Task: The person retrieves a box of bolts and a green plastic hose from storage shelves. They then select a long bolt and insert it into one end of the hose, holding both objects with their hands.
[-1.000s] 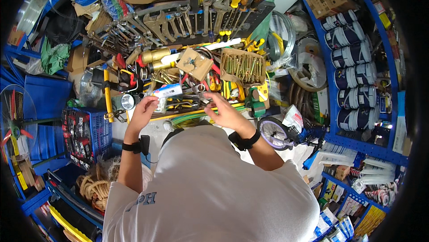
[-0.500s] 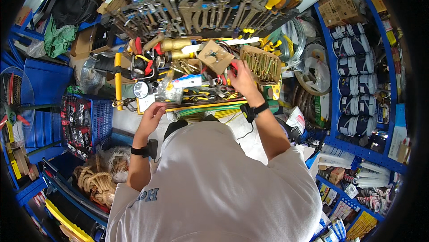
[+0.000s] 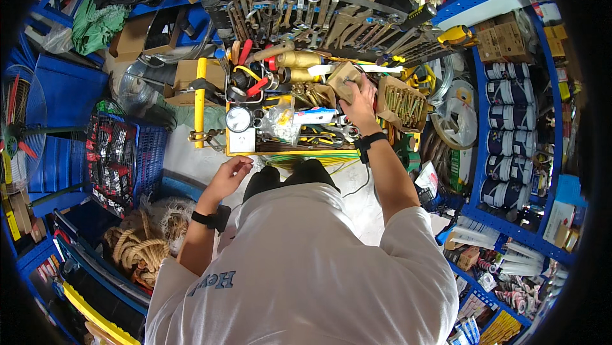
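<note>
Head view: right hand (image 3: pixel 361 100) is stretched forward over the cluttered yellow-edged tool tray (image 3: pixel 293 152), fingers curled onto a small brown cardboard box (image 3: pixel 342 79) that sits among brass fittings, touching the hand at its far side; whether the box is fully gripped cannot be told. Left hand (image 3: pixel 228 176) hangs loosely half-curled and empty just short of the tray's near edge, so the pick appears begun, not completed, with the box not yet lifted clear.
</note>
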Motion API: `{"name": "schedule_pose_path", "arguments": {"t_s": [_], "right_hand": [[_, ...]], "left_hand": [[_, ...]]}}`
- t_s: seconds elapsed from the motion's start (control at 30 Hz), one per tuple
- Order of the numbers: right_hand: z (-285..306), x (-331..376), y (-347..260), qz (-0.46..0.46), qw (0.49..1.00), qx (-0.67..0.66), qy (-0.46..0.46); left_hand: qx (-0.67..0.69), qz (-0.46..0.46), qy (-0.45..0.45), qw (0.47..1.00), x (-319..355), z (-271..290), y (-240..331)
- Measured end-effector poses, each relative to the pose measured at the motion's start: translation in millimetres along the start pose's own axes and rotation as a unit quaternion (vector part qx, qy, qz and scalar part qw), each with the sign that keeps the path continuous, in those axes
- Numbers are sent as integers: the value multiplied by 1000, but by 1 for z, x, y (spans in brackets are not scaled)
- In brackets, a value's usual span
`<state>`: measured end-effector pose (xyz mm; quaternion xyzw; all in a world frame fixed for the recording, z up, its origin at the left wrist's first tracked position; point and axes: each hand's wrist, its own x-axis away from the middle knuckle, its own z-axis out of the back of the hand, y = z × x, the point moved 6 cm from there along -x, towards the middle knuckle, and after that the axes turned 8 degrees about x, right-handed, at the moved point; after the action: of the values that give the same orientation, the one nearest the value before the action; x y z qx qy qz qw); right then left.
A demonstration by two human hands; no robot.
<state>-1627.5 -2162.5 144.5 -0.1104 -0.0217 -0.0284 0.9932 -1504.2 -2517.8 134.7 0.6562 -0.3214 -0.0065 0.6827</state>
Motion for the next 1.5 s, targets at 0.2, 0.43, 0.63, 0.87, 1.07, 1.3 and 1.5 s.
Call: {"name": "schedule_pose_path", "arguments": {"t_s": [0.2, 0.43, 0.63, 0.87, 1.07, 1.3, 1.5], "right_hand": [[3, 15, -8, 57, 996, -31, 69], [16, 33, -62, 173, 971, -142, 79], [2, 59, -55, 167, 949, -261, 50], [0, 50, -45, 182, 945, -262, 77], [-6, 5, -51, 132, 955, -263, 25], [-23, -9, -55, 105, 972, -209, -33], [-17, 5, -46, 81, 959, -270, 33]], "left_hand": [[43, -20, 41, 998, -13, -6, -1], [131, -61, 52, 988, -68, -50, -9], [38, -77, 197, 977, -128, -56, 9], [51, -5, 220, 974, -147, -70, -1], [37, -49, 224, 973, -150, -61, -23], [59, -46, 233, 970, -139, -76, -17], [71, -56, 204, 975, -142, -74, -30]]}}
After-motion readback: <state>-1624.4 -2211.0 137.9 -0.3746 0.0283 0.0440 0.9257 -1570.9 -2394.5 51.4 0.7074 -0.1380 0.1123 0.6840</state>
